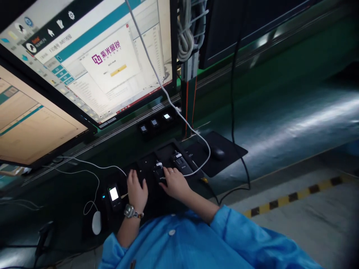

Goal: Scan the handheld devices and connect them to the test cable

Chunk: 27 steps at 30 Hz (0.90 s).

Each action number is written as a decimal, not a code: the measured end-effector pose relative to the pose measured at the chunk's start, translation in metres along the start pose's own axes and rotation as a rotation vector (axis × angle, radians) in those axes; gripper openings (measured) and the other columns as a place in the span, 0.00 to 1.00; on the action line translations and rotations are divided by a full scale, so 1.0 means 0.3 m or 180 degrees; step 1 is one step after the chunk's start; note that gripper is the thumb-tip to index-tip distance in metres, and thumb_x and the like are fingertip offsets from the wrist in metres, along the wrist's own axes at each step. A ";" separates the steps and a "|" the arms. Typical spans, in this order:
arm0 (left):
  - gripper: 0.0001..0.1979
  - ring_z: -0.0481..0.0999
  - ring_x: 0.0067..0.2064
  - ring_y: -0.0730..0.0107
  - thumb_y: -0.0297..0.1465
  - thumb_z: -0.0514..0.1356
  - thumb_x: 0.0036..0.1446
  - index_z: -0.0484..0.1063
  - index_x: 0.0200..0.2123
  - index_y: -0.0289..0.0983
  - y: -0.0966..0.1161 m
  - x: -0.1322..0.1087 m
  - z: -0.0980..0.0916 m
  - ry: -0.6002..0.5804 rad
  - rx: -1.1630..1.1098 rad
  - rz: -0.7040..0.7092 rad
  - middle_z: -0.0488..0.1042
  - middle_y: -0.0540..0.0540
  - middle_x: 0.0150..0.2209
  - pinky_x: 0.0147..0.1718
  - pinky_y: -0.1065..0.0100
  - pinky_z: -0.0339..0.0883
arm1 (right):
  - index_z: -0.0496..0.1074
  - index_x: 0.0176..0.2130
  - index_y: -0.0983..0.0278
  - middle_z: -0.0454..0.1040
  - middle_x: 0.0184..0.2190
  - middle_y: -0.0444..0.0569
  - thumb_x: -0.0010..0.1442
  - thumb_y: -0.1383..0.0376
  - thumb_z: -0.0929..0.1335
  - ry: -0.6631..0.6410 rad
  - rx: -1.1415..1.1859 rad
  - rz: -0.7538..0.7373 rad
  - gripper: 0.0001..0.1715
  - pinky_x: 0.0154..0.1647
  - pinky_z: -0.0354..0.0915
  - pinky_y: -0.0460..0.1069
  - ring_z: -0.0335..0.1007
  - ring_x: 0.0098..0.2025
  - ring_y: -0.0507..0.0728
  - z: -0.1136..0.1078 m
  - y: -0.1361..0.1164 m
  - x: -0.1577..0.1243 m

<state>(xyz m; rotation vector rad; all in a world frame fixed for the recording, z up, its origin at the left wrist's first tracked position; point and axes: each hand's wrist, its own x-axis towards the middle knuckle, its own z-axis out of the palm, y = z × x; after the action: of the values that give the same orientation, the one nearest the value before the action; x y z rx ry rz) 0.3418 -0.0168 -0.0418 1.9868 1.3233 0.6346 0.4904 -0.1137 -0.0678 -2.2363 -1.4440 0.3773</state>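
My right hand (177,184) has its thumb and fingers on the lower right edge of a small black device (159,173) with a white label at its top. That device lies in a black tray (164,151), beside a second labelled black device (181,163). Over the tray's left part is my left hand (137,191), wearing a wristwatch. Its fingers stretch forward with the thumb apart, and the part under the palm is hidden. To its left sits a black handset (114,195) with a lit white screen, close to a white cable.
Two monitors (112,74) stand behind the bench. Several small screens (154,122) line its back. A white mouse (97,223) lies left, a black mouse (217,151) on a mouse pad (227,160) right. A grey cable (168,98) loops down to the tray.
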 end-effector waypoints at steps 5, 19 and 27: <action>0.14 0.74 0.44 0.52 0.34 0.66 0.48 0.75 0.39 0.37 0.047 -0.031 0.123 -0.1042 -0.1149 -0.0874 0.77 0.39 0.38 0.54 0.50 0.60 | 0.64 0.58 0.76 0.71 0.48 0.65 0.55 0.66 0.67 0.0162 0.0478 -0.0026 0.32 0.53 0.61 0.58 0.63 0.49 0.67 0.017 0.005 0.022; 0.24 0.76 0.38 0.71 0.36 0.73 0.40 0.70 0.41 0.40 0.159 -0.129 0.093 -0.1041 -0.4194 -0.1800 0.77 0.49 0.39 0.37 0.68 0.71 | 0.77 0.39 0.63 0.78 0.40 0.54 0.57 0.64 0.70 0.0918 0.2334 -0.1263 0.09 0.42 0.72 0.55 0.73 0.41 0.58 -0.136 0.024 -0.081; 0.22 0.75 0.38 0.74 0.35 0.73 0.41 0.73 0.41 0.40 0.159 -0.171 0.060 -0.0726 -0.4013 -0.1708 0.77 0.49 0.39 0.33 0.75 0.68 | 0.75 0.43 0.66 0.75 0.41 0.58 0.60 0.67 0.67 0.0877 0.1672 -0.1532 0.11 0.39 0.71 0.56 0.70 0.40 0.60 -0.172 -0.013 -0.142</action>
<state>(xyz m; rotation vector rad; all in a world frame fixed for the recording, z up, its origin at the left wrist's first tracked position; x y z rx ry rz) 0.3643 -0.0820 -0.0200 0.6260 0.8576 0.6822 0.4931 -0.1625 -0.0219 -1.4156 -1.4651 0.2382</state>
